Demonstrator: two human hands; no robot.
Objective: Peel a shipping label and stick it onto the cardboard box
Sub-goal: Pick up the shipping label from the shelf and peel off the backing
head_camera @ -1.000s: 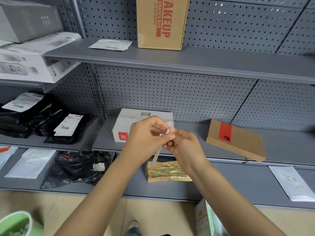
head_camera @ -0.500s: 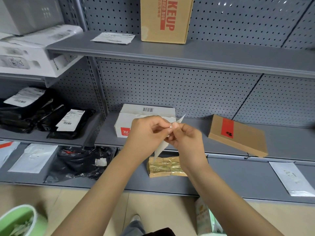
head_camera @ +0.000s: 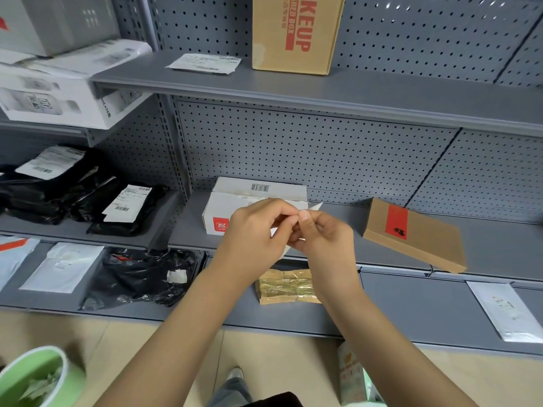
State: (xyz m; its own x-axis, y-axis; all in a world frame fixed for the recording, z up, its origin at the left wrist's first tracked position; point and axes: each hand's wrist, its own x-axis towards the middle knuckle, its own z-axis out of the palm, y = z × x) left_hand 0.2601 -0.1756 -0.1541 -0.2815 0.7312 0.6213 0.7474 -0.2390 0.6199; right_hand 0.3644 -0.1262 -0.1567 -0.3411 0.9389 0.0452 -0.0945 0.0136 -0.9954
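Note:
A white shipping label is pinched between my left hand and my right hand, held edge-on in front of the middle shelf. Both thumbs and forefingers meet at its upper edge; a white corner sticks out to the upper right and a strip shows below my hands. A white cardboard box with a barcode and a red logo stands right behind my hands. A flat brown cardboard box with a red stripe lies to the right on the same shelf.
A tall brown box and a loose label lie on the top shelf. Black mailer bags with labels fill the left shelves. A gold-taped packet and white envelope rest on the bottom shelf. A green bin stands lower left.
My hands have kept the label pinched and turned it, so its corner now points up to the right. The view has tilted down a little.

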